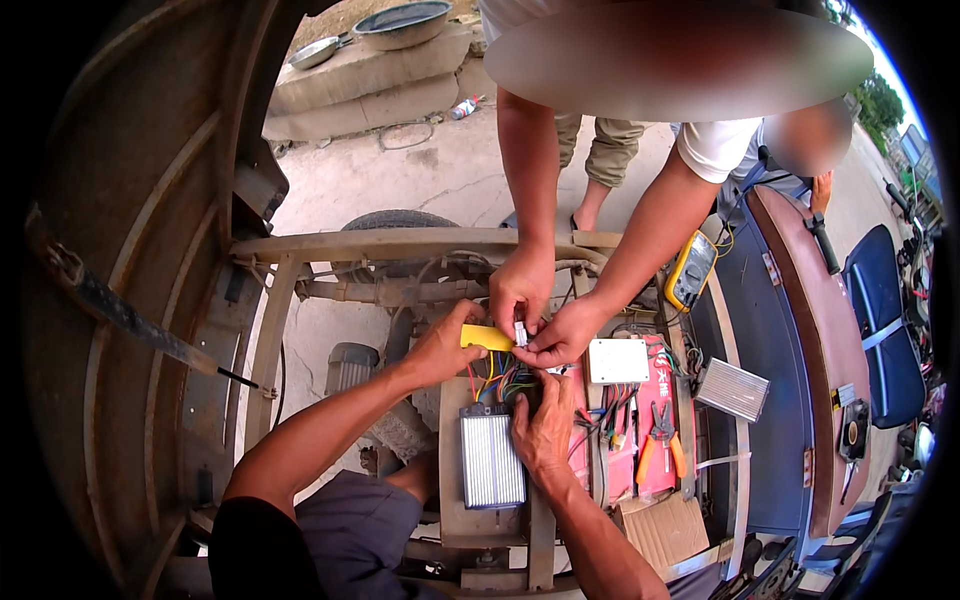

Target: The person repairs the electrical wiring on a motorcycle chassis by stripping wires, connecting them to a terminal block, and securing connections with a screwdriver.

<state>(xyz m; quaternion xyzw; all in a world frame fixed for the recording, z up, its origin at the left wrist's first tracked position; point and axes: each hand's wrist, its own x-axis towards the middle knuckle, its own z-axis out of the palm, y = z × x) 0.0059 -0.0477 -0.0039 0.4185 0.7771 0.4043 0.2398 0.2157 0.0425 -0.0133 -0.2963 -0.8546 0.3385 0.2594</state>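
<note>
My left hand (447,350) grips a flat yellow piece (486,337) between thumb and fingers. Its right end meets a small white connector (520,334), which another person pinches in both hands. My right hand (546,428) sits just below, fingers bent in on the coloured wires (514,380); its fingertips are partly hidden. These wires run up from a finned silver controller box (492,458) lying on the metal frame, between my forearms.
Right of my hands are a white box (617,361) on red batteries (655,400), orange-handled pliers (661,445), a finned metal block (733,389) and cardboard (664,532). A yellow multimeter (691,272) leans on the frame (400,240). Another person's arms reach in from the far side.
</note>
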